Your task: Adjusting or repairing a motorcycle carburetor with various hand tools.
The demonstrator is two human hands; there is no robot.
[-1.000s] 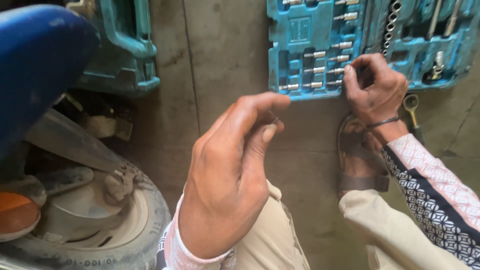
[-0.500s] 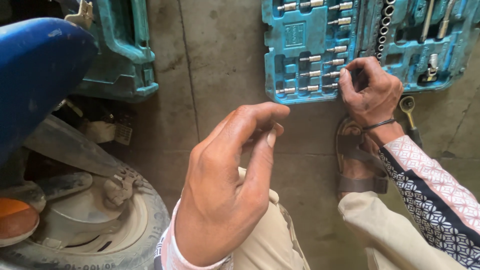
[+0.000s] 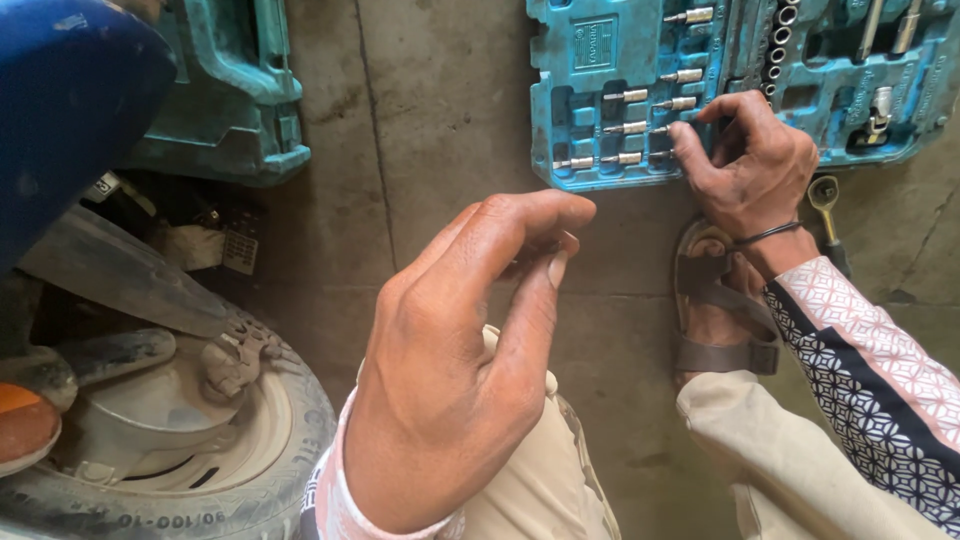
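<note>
My left hand (image 3: 460, 370) hovers in the middle foreground over my knee, with thumb and fingertips pinched together. Whether anything sits between them is hidden. My right hand (image 3: 750, 160) reaches to the open blue tool case (image 3: 590, 60) on the concrete floor. Its thumb and fingers pinch a small metal bit (image 3: 662, 130) at the right end of the rows of bits (image 3: 625, 127). A dark band circles that wrist, and the sleeve is patterned.
A scooter wheel with its tyre (image 3: 250, 480) and a blue body panel (image 3: 70, 110) fill the left side. A second teal case (image 3: 230, 100) lies behind it. My sandalled foot (image 3: 720, 310) rests below the case, with a spanner (image 3: 825, 200) beside it.
Hardly anything differs. My right hand stays at the same row of bits and my left hand keeps its pinch, while the view has shifted a little.
</note>
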